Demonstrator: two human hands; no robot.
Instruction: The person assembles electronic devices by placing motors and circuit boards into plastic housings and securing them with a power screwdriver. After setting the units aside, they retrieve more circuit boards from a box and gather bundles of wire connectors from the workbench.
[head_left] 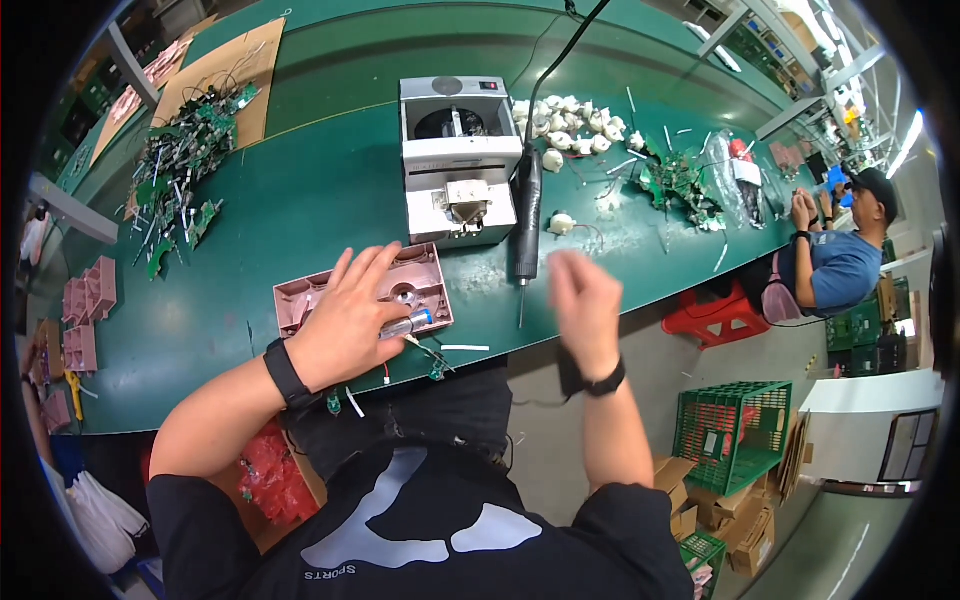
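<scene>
My left hand (pixel 345 318) spans a pink plastic housing (pixel 436 272), its fingers stretched across toward the far wall and its thumb bent by the near side. By that thumb lies a silver cylinder with a blue end (pixel 408 324), partly covered by the hand. Thin wires and small green circuit boards (pixel 437 371) hang near the table's front edge. Slightly blurred, my right hand (pixel 586 305) is raised right of the housing, fingers drawn together; whatever they pinch, if anything, is hidden. Between this hand and the housing, a black electric screwdriver (pixel 529 215) hangs bit-down from a cable.
Behind the housing stands a grey-white machine with an open top (pixel 455 155). Several white motor-like parts (pixel 580 122) lie beside it. Tangled circuit boards (pixel 190 150) cover cardboard at left; more boards (pixel 680 185) lie right. A co-worker (pixel 840 250) sits at the right.
</scene>
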